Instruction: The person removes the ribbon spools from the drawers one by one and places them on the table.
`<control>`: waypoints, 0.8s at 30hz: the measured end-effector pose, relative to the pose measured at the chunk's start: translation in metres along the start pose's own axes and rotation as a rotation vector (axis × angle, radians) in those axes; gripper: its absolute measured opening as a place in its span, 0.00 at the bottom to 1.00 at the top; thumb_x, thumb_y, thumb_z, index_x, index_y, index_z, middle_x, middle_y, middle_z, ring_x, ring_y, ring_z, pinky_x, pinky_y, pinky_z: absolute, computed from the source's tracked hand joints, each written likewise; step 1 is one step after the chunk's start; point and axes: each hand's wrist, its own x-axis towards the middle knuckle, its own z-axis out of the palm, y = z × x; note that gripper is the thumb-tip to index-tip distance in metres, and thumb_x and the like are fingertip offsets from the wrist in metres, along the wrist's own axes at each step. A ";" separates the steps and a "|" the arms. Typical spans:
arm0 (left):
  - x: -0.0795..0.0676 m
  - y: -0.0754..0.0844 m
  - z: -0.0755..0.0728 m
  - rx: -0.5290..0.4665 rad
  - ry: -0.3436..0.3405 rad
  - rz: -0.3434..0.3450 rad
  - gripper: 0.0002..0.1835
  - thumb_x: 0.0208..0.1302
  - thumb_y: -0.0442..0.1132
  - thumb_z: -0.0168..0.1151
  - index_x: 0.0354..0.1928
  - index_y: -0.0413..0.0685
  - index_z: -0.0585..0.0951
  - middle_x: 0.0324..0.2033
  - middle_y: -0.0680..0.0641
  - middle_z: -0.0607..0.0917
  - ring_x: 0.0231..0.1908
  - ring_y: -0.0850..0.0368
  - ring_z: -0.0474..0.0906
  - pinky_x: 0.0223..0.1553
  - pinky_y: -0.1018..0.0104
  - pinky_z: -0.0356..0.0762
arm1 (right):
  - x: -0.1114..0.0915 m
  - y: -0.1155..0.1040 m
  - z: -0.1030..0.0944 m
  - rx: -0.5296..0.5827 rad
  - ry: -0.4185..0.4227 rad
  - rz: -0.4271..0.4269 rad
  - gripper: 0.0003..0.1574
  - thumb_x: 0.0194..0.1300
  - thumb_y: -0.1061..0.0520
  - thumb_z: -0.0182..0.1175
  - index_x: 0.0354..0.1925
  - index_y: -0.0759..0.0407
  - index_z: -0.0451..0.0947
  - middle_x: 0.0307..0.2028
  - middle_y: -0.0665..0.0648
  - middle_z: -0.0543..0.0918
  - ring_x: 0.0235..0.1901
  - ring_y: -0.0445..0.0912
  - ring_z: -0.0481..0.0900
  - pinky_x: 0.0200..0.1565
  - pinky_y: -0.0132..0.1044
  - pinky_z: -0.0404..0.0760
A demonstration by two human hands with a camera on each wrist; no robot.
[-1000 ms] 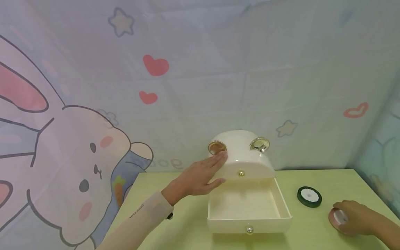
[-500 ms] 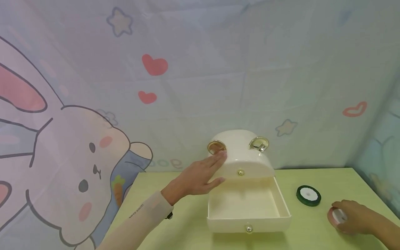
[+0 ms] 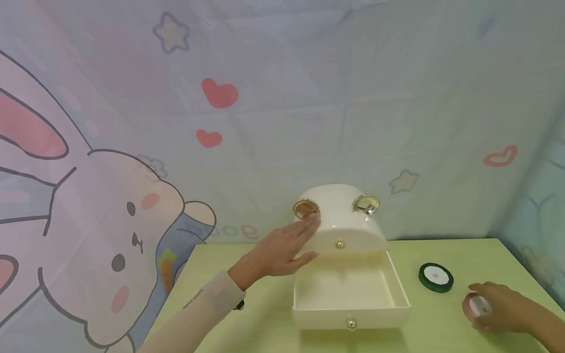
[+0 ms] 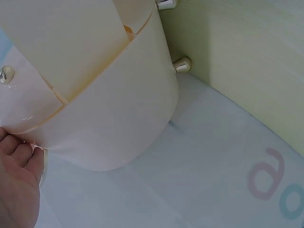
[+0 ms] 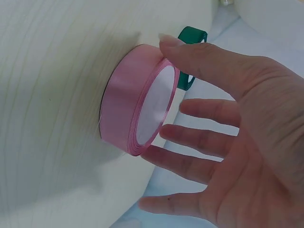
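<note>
Pink roll (image 5: 116,97) lay on the table (image 3: 476,260) near the green roll (image 3: 436,277), face up, leaving its rim reachable. Box (image 3: 340,208) stood with drawer (image 3: 322,318) pulled out; left hand (image 3: 282,249) probably steadied it, fingers extended beside the ear (image 3: 306,209), gripping nothing. Right hand (image 3: 503,308) spanned the pink roll, thumb and fingers spread, unclenched; fingertip contact could not be told.

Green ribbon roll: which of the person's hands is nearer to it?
Right. The right hand is just right of the green roll, at the pink roll; the left hand is farther left, at the white box.
</note>
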 end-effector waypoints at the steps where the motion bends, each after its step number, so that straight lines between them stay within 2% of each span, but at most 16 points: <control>1: 0.000 0.000 0.000 0.000 0.001 0.000 0.41 0.83 0.56 0.47 0.84 0.40 0.50 0.84 0.41 0.54 0.83 0.49 0.55 0.79 0.54 0.65 | 0.000 0.000 -0.001 0.001 0.013 0.001 0.48 0.49 0.50 0.83 0.59 0.77 0.76 0.47 0.68 0.85 0.46 0.61 0.85 0.44 0.58 0.86; 4: 0.001 0.000 0.000 0.001 0.001 -0.003 0.41 0.83 0.56 0.47 0.84 0.41 0.49 0.84 0.42 0.54 0.83 0.50 0.55 0.79 0.54 0.65 | -0.001 -0.001 -0.002 -0.012 0.045 0.001 0.49 0.50 0.50 0.82 0.61 0.78 0.75 0.47 0.71 0.84 0.45 0.62 0.85 0.43 0.61 0.86; 15: 0.000 0.000 0.001 0.003 0.002 -0.008 0.41 0.83 0.56 0.49 0.84 0.41 0.50 0.84 0.42 0.55 0.83 0.50 0.56 0.78 0.54 0.66 | 0.001 -0.019 -0.013 -0.060 0.143 -0.027 0.42 0.53 0.52 0.81 0.59 0.74 0.78 0.47 0.67 0.85 0.43 0.57 0.86 0.43 0.56 0.87; 18: 0.000 0.000 0.001 0.003 -0.002 -0.012 0.41 0.83 0.56 0.48 0.84 0.41 0.50 0.84 0.42 0.54 0.83 0.50 0.56 0.78 0.54 0.66 | 0.000 -0.028 -0.016 -0.079 0.213 -0.056 0.40 0.53 0.53 0.81 0.58 0.71 0.80 0.47 0.62 0.85 0.40 0.52 0.86 0.40 0.50 0.87; 21: 0.000 0.000 0.001 0.003 -0.007 -0.016 0.41 0.83 0.56 0.47 0.85 0.42 0.49 0.84 0.42 0.54 0.83 0.50 0.55 0.78 0.54 0.66 | -0.001 -0.037 -0.015 -0.101 0.331 -0.128 0.36 0.50 0.55 0.82 0.55 0.67 0.82 0.44 0.55 0.85 0.36 0.44 0.84 0.37 0.42 0.87; 24: 0.000 0.001 0.000 0.001 -0.009 -0.019 0.41 0.83 0.57 0.47 0.85 0.42 0.49 0.84 0.42 0.54 0.83 0.50 0.56 0.78 0.54 0.67 | -0.004 -0.050 -0.015 -0.087 0.422 -0.195 0.33 0.47 0.58 0.83 0.52 0.64 0.84 0.44 0.52 0.86 0.35 0.34 0.83 0.35 0.35 0.85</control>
